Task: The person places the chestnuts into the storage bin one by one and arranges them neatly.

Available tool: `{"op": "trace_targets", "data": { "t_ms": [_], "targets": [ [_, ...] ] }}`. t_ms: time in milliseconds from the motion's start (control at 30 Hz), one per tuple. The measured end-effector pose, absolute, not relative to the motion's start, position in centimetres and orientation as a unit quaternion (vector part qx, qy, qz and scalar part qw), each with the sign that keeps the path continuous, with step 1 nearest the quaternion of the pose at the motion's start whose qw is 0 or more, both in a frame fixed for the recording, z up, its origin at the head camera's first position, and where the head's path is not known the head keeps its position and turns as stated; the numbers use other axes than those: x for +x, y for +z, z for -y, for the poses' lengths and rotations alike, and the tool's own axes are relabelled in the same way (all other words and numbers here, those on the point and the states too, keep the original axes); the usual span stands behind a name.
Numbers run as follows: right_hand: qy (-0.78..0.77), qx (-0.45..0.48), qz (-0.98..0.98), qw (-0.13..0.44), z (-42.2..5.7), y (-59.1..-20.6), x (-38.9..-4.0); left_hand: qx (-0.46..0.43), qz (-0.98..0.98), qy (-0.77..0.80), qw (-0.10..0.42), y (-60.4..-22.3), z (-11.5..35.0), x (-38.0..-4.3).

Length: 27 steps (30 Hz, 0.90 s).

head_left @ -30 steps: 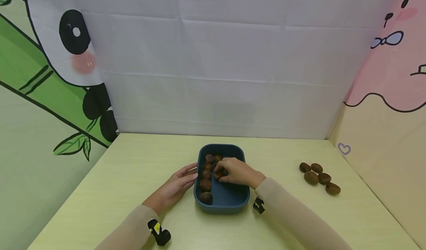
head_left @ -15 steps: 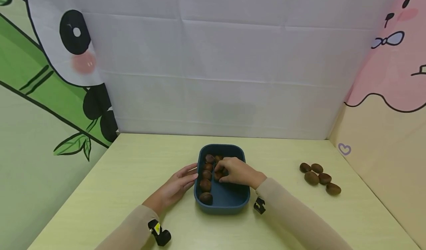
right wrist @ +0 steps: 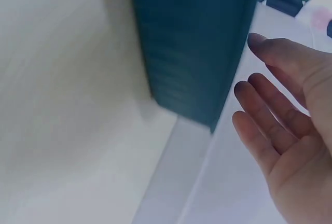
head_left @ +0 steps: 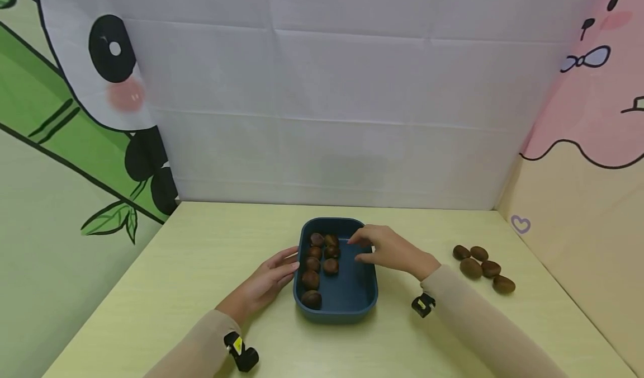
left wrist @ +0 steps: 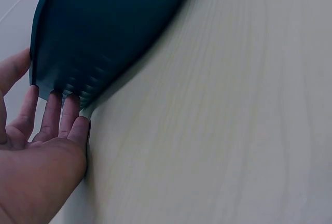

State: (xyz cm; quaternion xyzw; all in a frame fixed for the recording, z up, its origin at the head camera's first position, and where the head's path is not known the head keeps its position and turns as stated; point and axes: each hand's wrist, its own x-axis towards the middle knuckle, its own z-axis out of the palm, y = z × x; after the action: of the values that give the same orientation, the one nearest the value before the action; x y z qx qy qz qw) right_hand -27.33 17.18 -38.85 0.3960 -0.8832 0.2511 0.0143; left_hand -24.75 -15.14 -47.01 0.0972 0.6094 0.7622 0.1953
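Observation:
A dark blue rectangular box stands mid-table, with chestnuts lined up in a column along its left wall. Beside them is a shorter column of 3 chestnuts. My left hand touches the box's left side with its fingertips; in the left wrist view the extended fingers rest against the outer wall. Over the box's right rim hovers my right hand, thumb and fingers apart and nothing between them. The right wrist view shows this hand next to the box wall, its fingers spread.
Several loose chestnuts lie in a group on the right of the pale wooden table. A white cloth backdrop rises behind the table's far edge, with painted panels at both sides.
My right hand has let go of a chestnut in the second column and moved right and up to the box's right rim. The left hand has stayed in place.

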Motion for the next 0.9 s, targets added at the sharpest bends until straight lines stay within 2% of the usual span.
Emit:
{"op": "trace_targets", "data": {
  "t_ms": [500,733,900],
  "targets": [
    [0.233,0.297,0.924,0.063,-28.8,-37.8,-25.2,0.098,-0.612,0.760,0.195,-46.9,15.2,-24.7],
    [0.234,0.234,0.940,0.084,-34.4,-39.1,-24.6,0.092,-0.610,0.763,0.194,-46.8,15.1,-24.6],
    [0.219,0.192,0.954,0.076,-37.1,-40.4,-24.1,0.088,-0.609,0.764,0.196,-46.8,15.2,-24.6]
  ]
}}
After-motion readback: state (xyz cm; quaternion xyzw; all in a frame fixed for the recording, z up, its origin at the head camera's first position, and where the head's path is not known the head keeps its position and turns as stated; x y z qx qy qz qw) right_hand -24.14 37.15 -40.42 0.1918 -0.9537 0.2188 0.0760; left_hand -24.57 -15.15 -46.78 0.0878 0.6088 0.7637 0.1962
